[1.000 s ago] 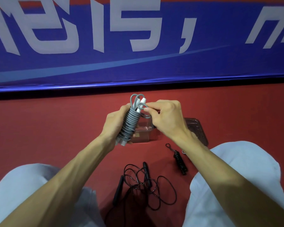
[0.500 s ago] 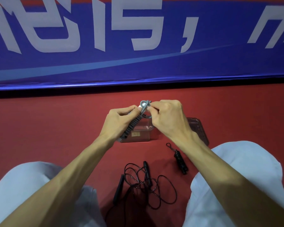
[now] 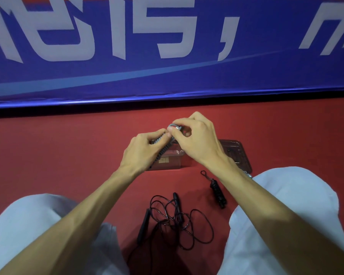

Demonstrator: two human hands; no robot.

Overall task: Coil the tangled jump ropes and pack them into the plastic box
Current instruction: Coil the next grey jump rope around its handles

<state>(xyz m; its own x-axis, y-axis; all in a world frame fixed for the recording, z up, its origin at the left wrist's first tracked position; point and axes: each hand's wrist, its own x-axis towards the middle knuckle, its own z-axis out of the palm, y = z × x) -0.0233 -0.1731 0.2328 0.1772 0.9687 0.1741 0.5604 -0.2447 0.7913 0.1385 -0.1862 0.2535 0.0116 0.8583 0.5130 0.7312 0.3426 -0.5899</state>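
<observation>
A blue banner [image 3: 167,76] with large pale characters fills the upper half, hanging over a red floor [image 3: 58,155]. The person's pale trouser legs [image 3: 286,205] frame the lower corners, and both bare forearms reach forward between them.

A clear plastic box [image 3: 173,162] stands on the floor, partly hidden under the hands. Its dark see-through lid [image 3: 238,153] lies just beside it on the right.

Nearer the person, a tangled black jump rope [image 3: 176,217] lies loose on the floor with its two handles among the loops. To its right, apart from it, lies a black rope bundle [image 3: 217,192], tightly wound.

The grey jump rope [image 3: 164,149], wound into a tight bundle, is held above the box, tilted. The left hand [image 3: 141,153] grips its lower part with curled fingers. The right hand [image 3: 197,139] pinches the loop at the upper end between thumb and fingertips.
</observation>
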